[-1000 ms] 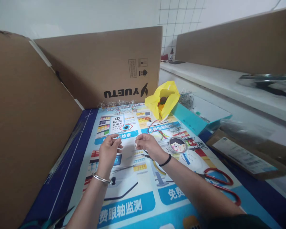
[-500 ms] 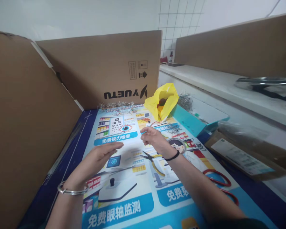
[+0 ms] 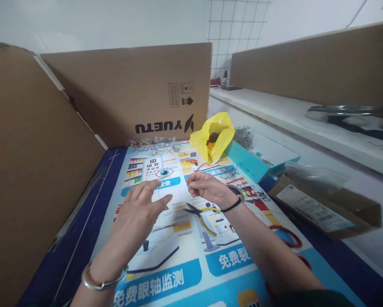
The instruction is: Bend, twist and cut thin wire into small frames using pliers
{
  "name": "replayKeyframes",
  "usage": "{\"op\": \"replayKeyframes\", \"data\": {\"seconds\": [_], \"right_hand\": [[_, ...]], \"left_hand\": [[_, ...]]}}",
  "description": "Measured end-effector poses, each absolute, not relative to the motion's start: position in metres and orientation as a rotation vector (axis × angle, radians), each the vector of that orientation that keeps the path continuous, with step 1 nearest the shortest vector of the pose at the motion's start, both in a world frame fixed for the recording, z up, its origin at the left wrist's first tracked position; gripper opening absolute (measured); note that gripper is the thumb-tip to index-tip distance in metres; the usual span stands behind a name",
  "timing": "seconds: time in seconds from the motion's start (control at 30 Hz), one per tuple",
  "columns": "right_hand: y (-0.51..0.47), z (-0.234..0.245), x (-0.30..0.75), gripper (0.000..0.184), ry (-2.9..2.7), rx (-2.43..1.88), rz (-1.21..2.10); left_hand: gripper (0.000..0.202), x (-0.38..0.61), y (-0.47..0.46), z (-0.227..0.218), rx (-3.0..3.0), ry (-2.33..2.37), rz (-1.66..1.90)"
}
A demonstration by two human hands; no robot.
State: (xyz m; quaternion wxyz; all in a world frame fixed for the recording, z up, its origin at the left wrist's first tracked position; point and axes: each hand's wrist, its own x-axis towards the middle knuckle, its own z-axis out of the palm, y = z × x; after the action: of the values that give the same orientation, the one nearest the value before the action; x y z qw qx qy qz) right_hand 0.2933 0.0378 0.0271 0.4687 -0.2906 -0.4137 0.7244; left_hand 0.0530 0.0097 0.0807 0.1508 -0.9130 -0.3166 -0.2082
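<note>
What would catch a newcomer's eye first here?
Probably the yellow bag, open near the far end of the printed sheet. Next, the hands above that sheet: the left hand with its thumb parted, the right hand with curled fingers. Yellow-handled pliers lie below the right hand in view.

Before you, a brown cardboard panel (image 3: 114, 89) with dark print stands behind the blue-edged table (image 3: 84, 238); a second cardboard sheet (image 3: 31, 170) closes your left side. Beyond them rises a pale wall (image 3: 98, 25), softly lit. At your right, a white ledge (image 3: 268, 101) runs along.
</note>
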Motion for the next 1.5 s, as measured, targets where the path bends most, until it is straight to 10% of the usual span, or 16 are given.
{"op": "replayKeyframes", "data": {"seconds": [1.5], "right_hand": [[0.035,0.043,0.291,0.035,-1.139,-0.948,1.684]], "left_hand": [[0.027,0.060,0.019,0.057,-3.016,-0.656,-0.742]]}}
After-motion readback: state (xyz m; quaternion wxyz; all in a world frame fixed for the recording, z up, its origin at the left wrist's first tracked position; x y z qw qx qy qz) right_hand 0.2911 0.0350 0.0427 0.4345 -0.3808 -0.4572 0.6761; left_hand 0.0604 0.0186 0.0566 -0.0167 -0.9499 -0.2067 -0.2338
